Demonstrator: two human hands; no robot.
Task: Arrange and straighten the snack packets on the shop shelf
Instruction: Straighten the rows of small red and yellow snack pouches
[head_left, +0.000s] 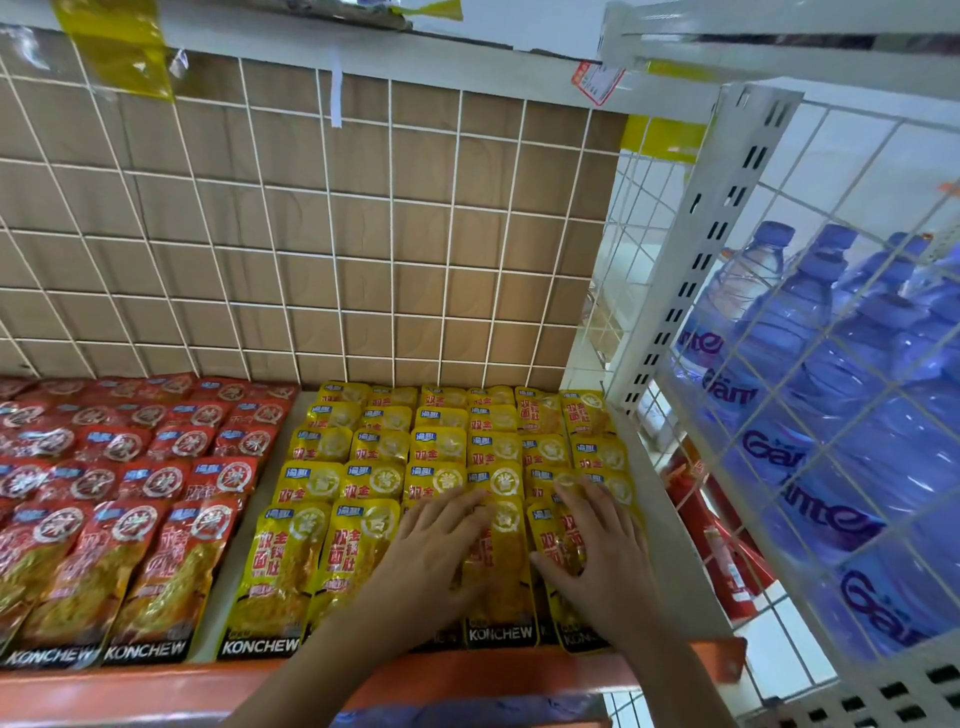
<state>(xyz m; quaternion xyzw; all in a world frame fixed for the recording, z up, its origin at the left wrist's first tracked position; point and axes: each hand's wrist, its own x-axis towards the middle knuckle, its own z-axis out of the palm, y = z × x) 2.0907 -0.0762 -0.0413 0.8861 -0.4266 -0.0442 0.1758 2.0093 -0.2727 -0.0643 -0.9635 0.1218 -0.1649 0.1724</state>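
Note:
Yellow snack packets (363, 467) lie in overlapping rows on the right half of the shelf. Red snack packets (130, 467) fill the left half in similar rows. My left hand (431, 561) lies flat, fingers spread, on the front-row yellow packets right of the middle. My right hand (597, 551) presses flat on the rightmost front yellow packets. One front yellow packet (501, 571) shows between the two hands. Neither hand grips anything. Both hands hide parts of the packets under them.
An orange shelf lip (156, 686) runs along the front edge. A white wire grid over brown board (311, 234) backs the shelf. A slotted white upright (701, 249) and wire side panel stand right, with blue water bottles (810, 364) behind.

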